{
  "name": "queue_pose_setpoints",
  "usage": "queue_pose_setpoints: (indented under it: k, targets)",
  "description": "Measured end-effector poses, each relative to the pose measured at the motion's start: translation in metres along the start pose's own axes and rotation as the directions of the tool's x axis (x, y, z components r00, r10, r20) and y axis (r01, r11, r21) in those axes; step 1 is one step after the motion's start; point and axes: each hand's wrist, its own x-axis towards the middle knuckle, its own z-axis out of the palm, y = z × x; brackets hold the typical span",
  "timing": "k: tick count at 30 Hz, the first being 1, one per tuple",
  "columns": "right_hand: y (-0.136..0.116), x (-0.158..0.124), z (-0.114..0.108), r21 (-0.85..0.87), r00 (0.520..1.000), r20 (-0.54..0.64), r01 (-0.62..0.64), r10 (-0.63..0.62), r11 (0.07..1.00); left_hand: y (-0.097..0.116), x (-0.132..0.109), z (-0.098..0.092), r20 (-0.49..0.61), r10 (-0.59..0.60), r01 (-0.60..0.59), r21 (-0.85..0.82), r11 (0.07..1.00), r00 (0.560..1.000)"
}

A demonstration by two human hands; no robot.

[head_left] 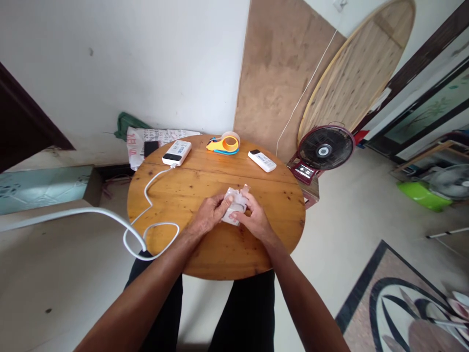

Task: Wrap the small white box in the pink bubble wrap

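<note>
Both of my hands meet over the middle of a round wooden table (190, 195). My left hand (208, 215) and my right hand (252, 217) are closed around a small white packet in clear plastic wrap (235, 205), held just above the tabletop. My fingers hide much of the packet, so I cannot make out what is inside it.
A white power bank (177, 152) lies at the table's far left, with a white cable (146, 195) looping off the near left edge. A yellow and blue tape dispenser (223, 143) and a white remote (262, 161) lie at the back. A floor fan (324, 149) stands to the right.
</note>
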Motion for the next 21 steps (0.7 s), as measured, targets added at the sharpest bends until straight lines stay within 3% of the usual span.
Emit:
queue_pose_setpoints:
  k: [3,7,11,15,21]
  targets:
    - [0.0,0.003,0.002,0.142,0.997,0.05,-0.073,0.067,0.987,0.003,-0.003,-0.002,0.011,0.007,-0.007,0.054,0.999,1.0]
    - [-0.001,0.001,0.002,0.164,0.995,0.056,-0.091,0.083,0.982,0.005,-0.001,-0.002,0.187,-0.08,0.123,-0.229,0.966,0.979]
    - [0.0,-0.003,0.005,0.174,0.998,0.03,-0.066,0.062,0.982,0.005,-0.002,-0.003,0.319,-0.078,0.214,-0.416,0.884,0.944]
    - [0.006,-0.004,0.008,0.155,1.0,0.003,-0.018,0.017,0.988,0.0,-0.003,-0.003,0.308,-0.056,0.199,-0.454,0.869,0.95]
    - [0.021,-0.002,0.006,0.053,0.998,-0.053,0.038,-0.035,0.998,-0.005,-0.001,-0.001,0.213,-0.126,0.213,-0.453,0.866,0.969]
